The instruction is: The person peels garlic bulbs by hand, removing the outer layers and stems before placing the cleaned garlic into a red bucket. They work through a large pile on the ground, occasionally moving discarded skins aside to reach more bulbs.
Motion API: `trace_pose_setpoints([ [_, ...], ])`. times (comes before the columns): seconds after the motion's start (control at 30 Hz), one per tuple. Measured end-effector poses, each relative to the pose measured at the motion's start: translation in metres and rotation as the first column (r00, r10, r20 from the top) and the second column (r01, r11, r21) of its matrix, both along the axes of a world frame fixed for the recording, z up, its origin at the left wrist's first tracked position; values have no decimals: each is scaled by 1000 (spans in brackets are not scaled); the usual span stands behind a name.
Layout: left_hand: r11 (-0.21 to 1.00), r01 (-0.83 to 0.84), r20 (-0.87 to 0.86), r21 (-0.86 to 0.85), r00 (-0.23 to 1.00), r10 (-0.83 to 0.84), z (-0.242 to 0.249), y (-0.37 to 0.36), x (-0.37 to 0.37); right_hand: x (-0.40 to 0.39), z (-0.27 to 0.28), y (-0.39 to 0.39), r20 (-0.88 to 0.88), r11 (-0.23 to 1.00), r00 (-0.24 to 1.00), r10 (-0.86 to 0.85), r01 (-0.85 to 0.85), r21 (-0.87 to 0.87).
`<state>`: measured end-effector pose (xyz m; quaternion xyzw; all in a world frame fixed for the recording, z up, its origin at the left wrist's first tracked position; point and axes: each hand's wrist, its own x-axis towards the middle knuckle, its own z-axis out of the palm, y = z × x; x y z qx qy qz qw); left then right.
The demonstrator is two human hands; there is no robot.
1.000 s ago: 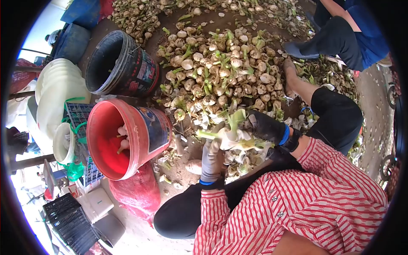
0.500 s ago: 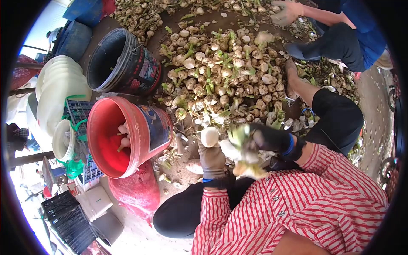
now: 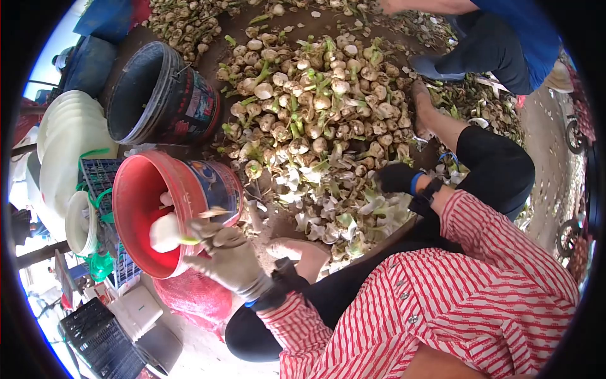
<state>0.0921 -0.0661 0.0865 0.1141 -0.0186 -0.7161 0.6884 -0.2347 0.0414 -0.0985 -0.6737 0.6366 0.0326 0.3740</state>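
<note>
My left hand (image 3: 228,260), in a pale glove, reaches over the rim of the red bucket (image 3: 183,249). Its fingers are apart. At the fingertips, a trimmed white garlic bulb (image 3: 165,234) with a short green stem hangs at the bucket's mouth, blurred and seemingly loose from the grasp. Inside the bucket, another pale bulb (image 3: 166,198) shows. My right hand (image 3: 398,179), in a black glove, is curled above stripped leaves and skins (image 3: 341,218); what it holds, if anything, is hidden. Beyond lies a heap of untrimmed garlic (image 3: 315,104) with green stems.
A black bucket (image 3: 148,95) stands behind the red one. A red mesh sack (image 3: 196,297) lies beside my knee. Crates (image 3: 101,331) and white tubs (image 3: 76,142) are at left. A co-worker's leg (image 3: 486,60) and forearm (image 3: 429,5) show at upper right.
My left hand has swung left from my lap to the red bucket with the white bulb. My right hand has moved up slightly, and the leafy trimmings near it have dropped away.
</note>
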Motion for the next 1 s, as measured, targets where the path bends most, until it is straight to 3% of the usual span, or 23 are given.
trace_pose_setpoints([
  [0.07,997,73,59,0,996,-73,-7,-5,6,4,-28,-18,-69,966,987,-144,125,-225],
  [0.1,981,191,94,33,977,-194,-26,-7,4,12,-35,-28,-70,966,987,-144,125,-228],
  [0.17,928,320,129,190,929,-346,-46,2,-20,32,-50,-44,-44,884,933,-358,323,-337],
  [0.2,915,302,198,267,912,-359,-48,11,-39,39,-57,-49,-45,886,934,-355,320,-335],
  [0.23,899,275,264,342,889,-373,-50,18,-53,44,-66,-53,-175,920,924,-340,289,-265],
  [0.27,878,378,319,292,827,-463,-59,23,-57,47,-77,-58,-301,946,902,-309,261,-191],
  [0.3,862,363,405,355,771,-492,-66,30,-64,46,-86,-57,-194,906,918,-346,274,-322],
  [0.33,842,343,485,417,699,-525,-73,36,-69,40,-93,-55,-187,908,921,-343,274,-317],
  [0.4,803,376,618,462,513,-596,-94,45,-73,34,-63,-55,177,898,926,-332,368,-241],
  [0.43,805,404,770,435,297,-565,-94,49,-79,31,-68,-52,280,874,920,-275,360,-325],
  [0.47,802,407,768,437,295,-568,-106,55,-85,36,-46,-54,279,874,919,-278,363,-323],
  [0.53,851,358,905,385,35,-424,-137,64,-95,48,5,-55,589,840,645,-487,531,113],
  [0.57,872,381,930,306,74,-359,-132,62,-103,56,22,-52,712,830,515,-477,529,174],
  [0.6,874,381,932,302,76,-355,-126,60,-104,55,18,-51,713,832,517,-474,528,169],
  [0.63,854,388,908,347,90,-410,-118,59,-103,53,9,-47,890,882,315,-331,439,173],
  [0.67,831,395,880,392,104,-464,-106,58,-104,57,28,-46,884,845,193,-425,434,312],
  [0.7,892,332,927,306,110,-359,-98,58,-105,61,46,-46,854,791,66,-516,420,445],
  [0.73,894,330,928,302,111,-355,-99,60,-104,68,61,-48,856,793,67,-512,419,442],
  [0.8,930,349,985,115,-162,-60,-101,61,-102,78,76,-49,608,898,685,-400,425,112],
  [0.83,931,349,986,108,-161,-54,-100,63,-102,80,45,-43,673,888,669,-316,458,-38],
  [0.9,933,330,951,143,-308,-37,-91,66,-102,76,47,-42,679,900,671,-298,434,-34],
  [0.93,934,330,951,139,-308,-33,-88,68,-102,75,48,-41,684,912,672,-283,409,-24],
  [1.0,916,340,969,212,53,-243,-84,72,-103,70,70,-39,657,917,684,-316,398,26],
])
